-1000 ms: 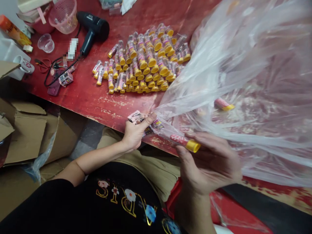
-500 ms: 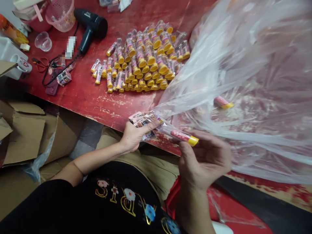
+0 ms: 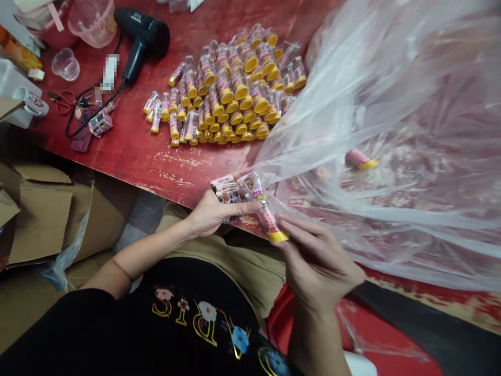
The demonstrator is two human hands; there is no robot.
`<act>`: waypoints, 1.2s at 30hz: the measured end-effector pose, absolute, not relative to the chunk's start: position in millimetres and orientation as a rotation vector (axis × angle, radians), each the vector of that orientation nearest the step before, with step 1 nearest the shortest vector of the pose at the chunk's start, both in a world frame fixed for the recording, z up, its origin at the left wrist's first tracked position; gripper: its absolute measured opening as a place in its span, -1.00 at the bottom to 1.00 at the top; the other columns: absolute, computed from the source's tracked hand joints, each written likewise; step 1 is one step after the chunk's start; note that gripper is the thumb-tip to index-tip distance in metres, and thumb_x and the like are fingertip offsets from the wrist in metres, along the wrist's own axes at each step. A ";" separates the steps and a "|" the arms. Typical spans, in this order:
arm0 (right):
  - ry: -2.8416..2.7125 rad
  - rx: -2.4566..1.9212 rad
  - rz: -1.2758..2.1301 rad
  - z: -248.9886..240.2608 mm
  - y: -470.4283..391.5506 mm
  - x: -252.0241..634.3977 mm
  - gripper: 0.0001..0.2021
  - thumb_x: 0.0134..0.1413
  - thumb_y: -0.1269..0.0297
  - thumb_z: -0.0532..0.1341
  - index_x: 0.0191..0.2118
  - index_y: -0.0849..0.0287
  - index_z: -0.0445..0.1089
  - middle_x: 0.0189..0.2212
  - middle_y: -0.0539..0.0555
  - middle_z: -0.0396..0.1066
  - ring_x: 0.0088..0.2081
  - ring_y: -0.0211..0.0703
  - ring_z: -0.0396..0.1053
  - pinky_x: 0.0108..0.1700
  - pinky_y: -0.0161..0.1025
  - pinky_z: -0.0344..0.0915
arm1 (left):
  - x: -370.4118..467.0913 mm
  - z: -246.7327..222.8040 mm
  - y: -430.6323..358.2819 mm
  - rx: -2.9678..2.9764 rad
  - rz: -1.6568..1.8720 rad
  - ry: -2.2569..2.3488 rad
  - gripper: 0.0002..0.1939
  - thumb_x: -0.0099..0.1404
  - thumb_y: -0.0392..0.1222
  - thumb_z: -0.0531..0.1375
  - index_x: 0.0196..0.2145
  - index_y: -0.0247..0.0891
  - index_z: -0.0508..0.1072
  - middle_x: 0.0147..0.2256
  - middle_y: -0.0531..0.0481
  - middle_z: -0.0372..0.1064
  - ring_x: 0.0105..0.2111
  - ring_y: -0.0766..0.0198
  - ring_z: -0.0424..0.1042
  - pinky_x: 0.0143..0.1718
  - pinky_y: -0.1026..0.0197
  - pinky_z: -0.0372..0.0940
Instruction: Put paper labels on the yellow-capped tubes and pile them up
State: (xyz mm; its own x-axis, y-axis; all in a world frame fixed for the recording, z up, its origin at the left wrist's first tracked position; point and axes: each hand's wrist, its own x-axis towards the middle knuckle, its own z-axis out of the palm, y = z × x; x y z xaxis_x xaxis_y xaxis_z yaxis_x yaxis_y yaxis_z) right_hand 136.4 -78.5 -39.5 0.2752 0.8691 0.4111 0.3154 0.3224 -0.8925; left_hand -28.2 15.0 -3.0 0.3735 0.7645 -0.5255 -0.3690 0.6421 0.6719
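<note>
My left hand [image 3: 213, 213] is closed around a stack of flat printed pink-and-black wrappers [image 3: 226, 189]. Its thumb lies across a clear tube with a yellow cap [image 3: 268, 216], which has pink and red print inside and a clear printed sleeve around its upper part. The fingers of my right hand [image 3: 317, 250] pinch the tube near the yellow end. The tube is tilted, its cap toward me, just over the table's front edge. Behind the hands lies a big pile of similar yellow-capped tubes [image 3: 230, 96].
A large translucent plastic bag [image 3: 376, 104] covers the right side of the red table [image 3: 156, 167], with a tube [image 3: 360, 159] showing through it. At the back left are a dark heat gun [image 3: 143, 39], a pink basket [image 3: 94, 23] and red-handled scissors [image 3: 62, 102]. Cardboard boxes [image 3: 43, 219] stand at left.
The tube has moved left and up into the sleeve, and now stands more steeply. My right hand has moved left with it, its fingers closing nearer the cap.
</note>
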 end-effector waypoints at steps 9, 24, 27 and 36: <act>-1.051 -1.372 0.431 -38.8 -68.7 109.8 -0.76 0.17 0.34 0.47 -0.04 -0.01 0.70 -0.29 0.04 0.53 -0.25 -0.17 0.51 -0.21 -0.18 0.49 | -26.9 3.8 6.2 0.602 0.722 0.868 -0.08 -0.29 -0.23 0.69 0.08 -0.25 0.55 -0.29 0.10 0.53 -0.41 0.39 0.43 -0.36 0.30 0.34; -1.132 -1.333 0.319 -34.6 -63.3 107.7 -0.74 0.09 0.44 0.50 -0.12 -0.05 0.72 -0.34 0.00 0.57 -0.31 -0.18 0.52 -0.28 -0.19 0.47 | -24.7 1.1 -5.0 0.626 0.987 1.112 -0.55 0.18 0.17 0.50 -0.10 -0.15 0.68 -0.29 -0.03 0.56 -0.38 0.25 0.48 -0.32 0.22 0.39; -1.146 -1.305 0.347 -34.6 -61.8 107.1 -0.69 0.10 0.47 0.49 -0.08 -0.08 0.71 -0.32 0.00 0.58 -0.31 -0.20 0.51 -0.28 -0.21 0.45 | -24.0 0.0 -4.0 0.639 1.071 1.138 -0.65 0.17 0.10 0.51 -0.23 -0.19 0.68 -0.25 -0.05 0.57 -0.29 0.23 0.51 -0.26 0.23 0.41; -1.139 -1.311 0.383 -40.2 -48.8 103.6 -0.79 0.11 0.42 0.48 -0.15 -0.03 0.72 -0.35 0.01 0.56 -0.32 -0.19 0.49 -0.28 -0.20 0.44 | -24.2 -2.2 1.9 0.470 1.053 1.093 -0.53 0.07 0.14 0.56 -0.19 -0.19 0.62 -0.36 0.05 0.53 -0.54 0.38 0.40 -0.51 0.29 0.34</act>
State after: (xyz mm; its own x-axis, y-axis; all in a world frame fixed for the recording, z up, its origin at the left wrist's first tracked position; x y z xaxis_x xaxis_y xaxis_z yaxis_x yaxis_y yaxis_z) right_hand 103.6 -48.8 -40.2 0.4495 0.7802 0.4351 0.3587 0.2884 -0.8878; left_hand -24.2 1.9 -2.2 0.0708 0.8697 -0.4884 -0.4553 0.4638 0.7599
